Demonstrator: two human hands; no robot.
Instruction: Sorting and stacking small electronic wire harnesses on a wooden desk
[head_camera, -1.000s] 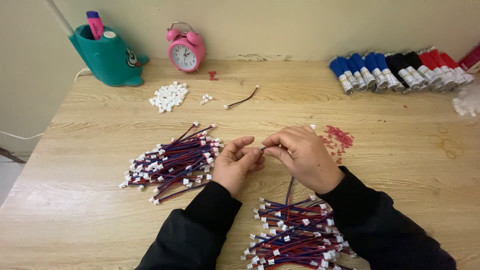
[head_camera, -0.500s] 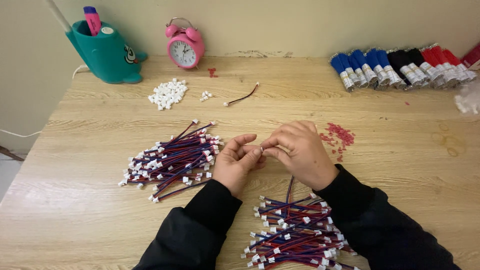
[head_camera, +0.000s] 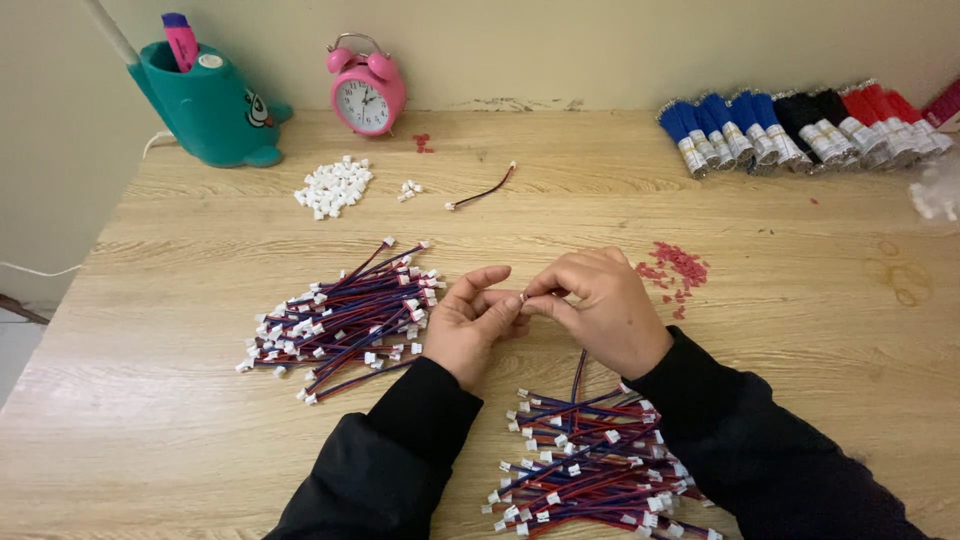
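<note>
Your hands, left (head_camera: 478, 322) and right (head_camera: 598, 308), pinch one wire (head_camera: 578, 372) together; one wire pile (head_camera: 345, 320) looks finished, another pile (head_camera: 590, 468) waits.

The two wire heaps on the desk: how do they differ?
The left wire heap lies beside the left hand, spread wide with strands fanning toward the clock. The near wire heap sits between the sleeves, below the right hand, and one strand rises from it toward the hands. Both hold red and blue wires with white connectors.
</note>
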